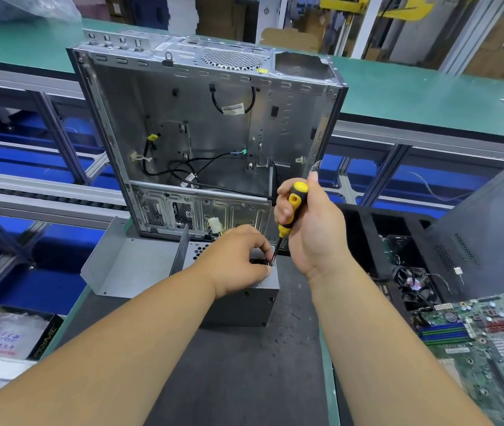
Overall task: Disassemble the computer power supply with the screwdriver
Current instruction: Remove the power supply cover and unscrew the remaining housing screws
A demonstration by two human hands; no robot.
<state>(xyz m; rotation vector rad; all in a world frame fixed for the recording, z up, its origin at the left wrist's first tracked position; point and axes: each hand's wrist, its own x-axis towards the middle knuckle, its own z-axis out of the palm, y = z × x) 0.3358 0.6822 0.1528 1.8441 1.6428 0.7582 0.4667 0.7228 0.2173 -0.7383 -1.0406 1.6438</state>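
Note:
A grey metal power supply box (244, 305) stands on the dark mat in the middle of the bench. My left hand (238, 262) lies on its top, fingers curled around the screwdriver's shaft near the tip. My right hand (309, 222) grips the yellow and black screwdriver (292, 210) by the handle, held nearly upright. The tip meets the box's top at its far right edge. Whatever the tip touches is hidden by my left fingers.
An open, emptied computer case (207, 130) stands upright just behind the box. A bent grey metal cover (128, 265) lies to the left. At the right are a green motherboard (484, 348), a black fan (413, 284) and a dark case panel (490, 229).

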